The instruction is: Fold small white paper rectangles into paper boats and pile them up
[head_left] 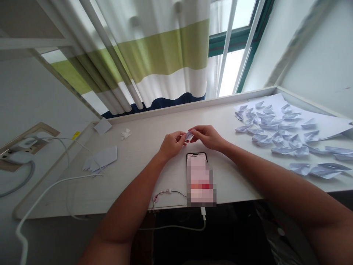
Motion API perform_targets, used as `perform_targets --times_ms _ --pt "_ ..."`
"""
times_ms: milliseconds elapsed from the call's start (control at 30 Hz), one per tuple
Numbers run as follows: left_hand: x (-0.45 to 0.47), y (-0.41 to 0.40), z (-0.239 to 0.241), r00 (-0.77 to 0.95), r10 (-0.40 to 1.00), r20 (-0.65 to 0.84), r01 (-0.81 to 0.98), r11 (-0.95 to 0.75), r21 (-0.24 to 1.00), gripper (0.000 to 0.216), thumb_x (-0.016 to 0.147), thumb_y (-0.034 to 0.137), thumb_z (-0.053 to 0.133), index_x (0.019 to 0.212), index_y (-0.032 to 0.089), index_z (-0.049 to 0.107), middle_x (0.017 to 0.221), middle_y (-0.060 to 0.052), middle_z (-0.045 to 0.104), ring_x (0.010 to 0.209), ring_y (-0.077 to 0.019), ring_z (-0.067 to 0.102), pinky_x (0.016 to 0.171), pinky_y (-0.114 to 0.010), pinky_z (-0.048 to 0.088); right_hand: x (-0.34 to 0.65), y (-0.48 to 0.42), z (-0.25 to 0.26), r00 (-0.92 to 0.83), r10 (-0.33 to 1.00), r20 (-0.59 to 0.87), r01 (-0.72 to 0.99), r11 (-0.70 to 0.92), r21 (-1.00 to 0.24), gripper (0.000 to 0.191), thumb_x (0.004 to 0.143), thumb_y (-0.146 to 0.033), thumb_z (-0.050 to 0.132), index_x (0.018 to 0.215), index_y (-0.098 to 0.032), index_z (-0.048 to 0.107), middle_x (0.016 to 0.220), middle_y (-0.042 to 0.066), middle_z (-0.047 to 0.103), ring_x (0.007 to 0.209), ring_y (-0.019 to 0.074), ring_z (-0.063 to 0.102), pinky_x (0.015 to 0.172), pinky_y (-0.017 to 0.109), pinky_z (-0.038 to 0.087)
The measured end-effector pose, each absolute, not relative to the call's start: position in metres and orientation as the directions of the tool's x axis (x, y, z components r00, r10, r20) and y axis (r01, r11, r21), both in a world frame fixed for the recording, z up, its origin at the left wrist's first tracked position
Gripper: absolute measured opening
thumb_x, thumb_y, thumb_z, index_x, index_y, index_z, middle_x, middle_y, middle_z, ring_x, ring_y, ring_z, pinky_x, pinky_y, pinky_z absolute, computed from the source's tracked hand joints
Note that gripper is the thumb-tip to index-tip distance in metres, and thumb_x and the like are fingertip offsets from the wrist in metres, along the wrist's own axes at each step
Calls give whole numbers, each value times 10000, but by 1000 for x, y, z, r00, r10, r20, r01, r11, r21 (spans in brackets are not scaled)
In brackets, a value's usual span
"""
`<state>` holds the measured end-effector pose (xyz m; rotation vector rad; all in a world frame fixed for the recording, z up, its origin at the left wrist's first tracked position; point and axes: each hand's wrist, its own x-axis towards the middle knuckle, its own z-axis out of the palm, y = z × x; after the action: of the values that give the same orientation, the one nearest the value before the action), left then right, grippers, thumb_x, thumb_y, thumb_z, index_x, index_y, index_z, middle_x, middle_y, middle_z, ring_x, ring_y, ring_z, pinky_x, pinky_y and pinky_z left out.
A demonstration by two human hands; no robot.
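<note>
Two bare forearms come in from the bottom of the frame, one from lower left, one from lower right, and narrow toward the centre. No sleeve covers either as far as the frame edge shows. The left hand [171, 144] and right hand [209, 137] sit near the middle of the frame, both without gloves. No ring, watch or band shows on either wrist or on the fingers in view. Fingernails are too small to tell apart.

Matt white paper boats [278, 129], pale wood-grain desk [143, 147], glossy glass-fronted phone [200, 176].
</note>
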<state>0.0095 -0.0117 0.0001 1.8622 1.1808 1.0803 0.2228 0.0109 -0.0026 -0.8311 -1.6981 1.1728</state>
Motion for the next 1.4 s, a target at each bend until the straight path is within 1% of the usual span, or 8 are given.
perform_targets --times_ms 133,233,467,700,900,1100,1300,1400 --pt "9 -12 1 226 923 311 455 -382 804 260 1015 406 659 1019 181 789 880 -85 835 747 -224 824 661 -284 616 222 14 -6 -380 885 271 36 307 -951 434 947 -580 777 1069 -166 826 863 79 830 747 216 808 730 360 664" --pt "9 -14 2 239 914 329 488 -406 773 244 1022 368 636 1042 178 788 924 -91 843 766 -220 827 680 -286 627 222 15 -5 -379 886 268 -4 288 -958 468 915 -619 803 1030 -167 838 881 83 829 739 208 797 728 354 667" --pt "14 -18 6 265 894 362 424 -445 789 245 1012 346 629 1041 173 800 940 -84 843 728 -194 808 651 -271 613 224 13 2 -416 879 232 -116 201 -973 533 830 -683 869 918 -158 835 831 86 818 771 204 792 785 365 676" --pt "15 -17 6 210 907 366 384 -421 822 245 998 344 640 1033 156 793 946 -92 833 696 -184 794 595 -253 577 225 11 5 -437 881 180 -194 103 -976 621 850 -741 819 1078 -164 826 873 84 828 755 200 799 777 370 686" --pt "16 -19 9 211 914 347 363 -403 840 236 994 341 646 1032 155 786 970 -97 826 716 -189 797 592 -252 574 223 12 3 -408 890 203 -195 133 -972 570 809 -695 883 1026 -171 827 846 61 816 735 192 794 782 380 695" --pt "19 -21 10 198 933 299 295 -348 890 224 985 346 667 1026 153 773 953 -95 817 728 -188 794 570 -240 579 225 13 1 -410 894 182 -195 110 -975 573 785 -695 904 988 -164 832 870 83 827 760 207 806 792 378 695" --pt "20 -22 14 170 956 240 243 -277 930 239 991 358 677 1081 152 758 932 -90 807 720 -182 796 554 -228 584 226 11 4 -394 900 189 -228 103 -968 571 854 -679 859 1161 -200 813 910 71 827 786 222 817 802 412 704" --pt "19 -21 13 165 961 220 195 -250 948 279 1000 373 671 1166 160 743 931 -82 810 706 -183 797 547 -231 586 225 9 6 -408 881 238 -197 170 -966 490 840 -615 898 1094 -204 819 979 74 833 830 226 817 801 411 694"
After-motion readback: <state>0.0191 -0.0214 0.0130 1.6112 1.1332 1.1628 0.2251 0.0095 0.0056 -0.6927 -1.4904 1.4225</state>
